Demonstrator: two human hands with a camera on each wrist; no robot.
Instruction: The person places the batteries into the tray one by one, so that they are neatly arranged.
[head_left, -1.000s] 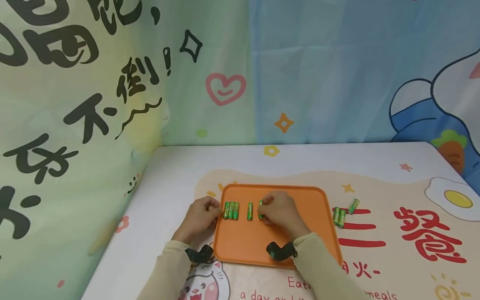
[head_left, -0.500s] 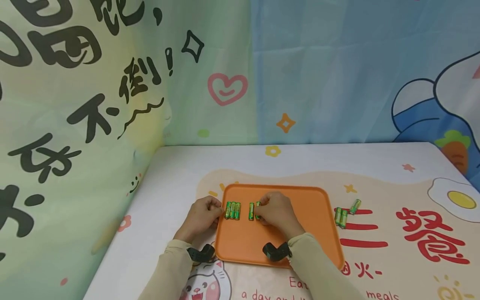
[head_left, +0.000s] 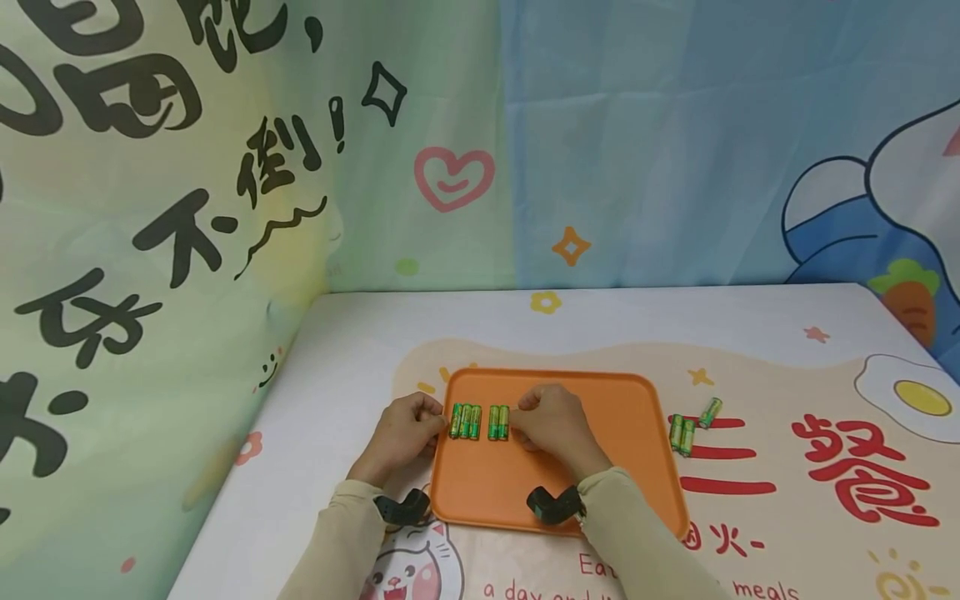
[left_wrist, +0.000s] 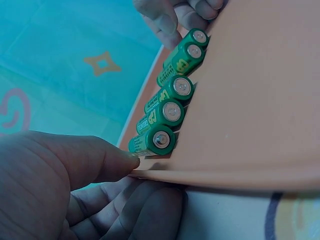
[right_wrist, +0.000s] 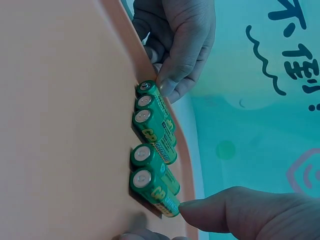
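Observation:
My left hand (head_left: 405, 429) holds the left rim of an orange tray (head_left: 555, 521), thumb on top and fingers below it in the left wrist view. Beside that thumb stands a row of three green batteries (right_wrist: 154, 125) lying side by side. A short gap separates them from a pair of green batteries (head_left: 498, 422). My right hand (head_left: 555, 425) is at the right side of this pair. In the right wrist view its thumb (right_wrist: 215, 209) meets the nearer battery (right_wrist: 156, 192) at its far end, while the other fingertips show apart from it at the bottom edge.
Several more green batteries lie on the printed tablecloth right of the tray: two side by side (head_left: 682, 435) and one tilted (head_left: 710, 412) behind them. A printed curtain (head_left: 637, 167) hangs behind the table.
My right hand has slid a battery left until it lies beside the single one, forming a pair, and its fingers have loosened from it. My left hand has stayed at the tray rim.

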